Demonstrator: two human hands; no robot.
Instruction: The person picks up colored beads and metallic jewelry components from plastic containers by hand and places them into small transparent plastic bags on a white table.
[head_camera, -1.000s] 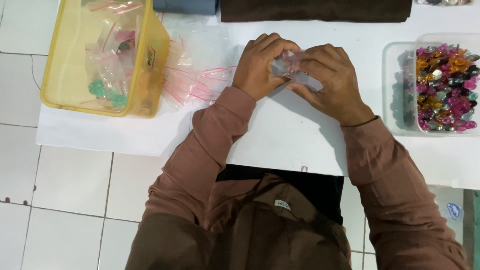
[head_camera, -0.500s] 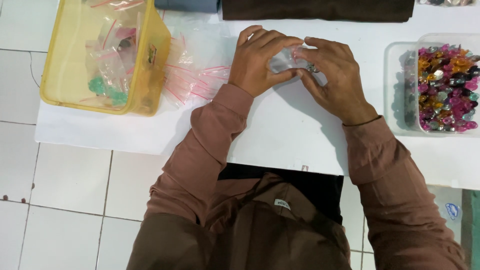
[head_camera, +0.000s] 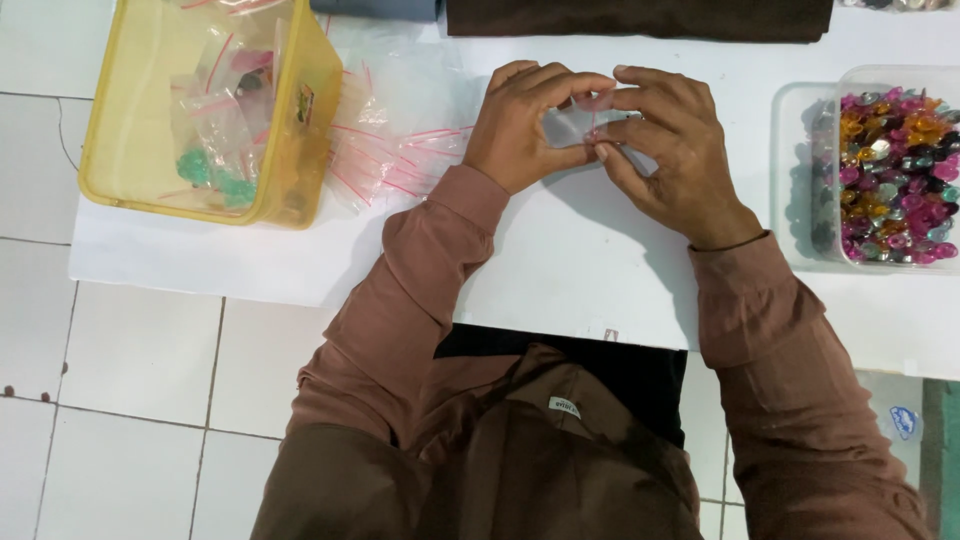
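My left hand (head_camera: 525, 125) and my right hand (head_camera: 670, 145) meet over the white table (head_camera: 560, 260), both pinching one small clear plastic zip bag (head_camera: 580, 125) with a red strip. The fingertips of both hands close on the bag's top edge. What lies inside the bag is hidden by my fingers. A loose heap of empty clear zip bags (head_camera: 400, 150) lies just left of my left hand. A clear box of coloured gems (head_camera: 895, 170), pink, gold and green, stands to the right of my right hand.
A yellow plastic tub (head_camera: 215, 105) holding filled small bags sits at the table's left end. Dark brown cloth (head_camera: 640, 18) lies along the far edge. White floor tiles (head_camera: 130, 350) lie below the table's near edge.
Both hands have shifted slightly away from me and turned the small bag, with the fingertips now pinched along its top edge. Nothing else has moved.
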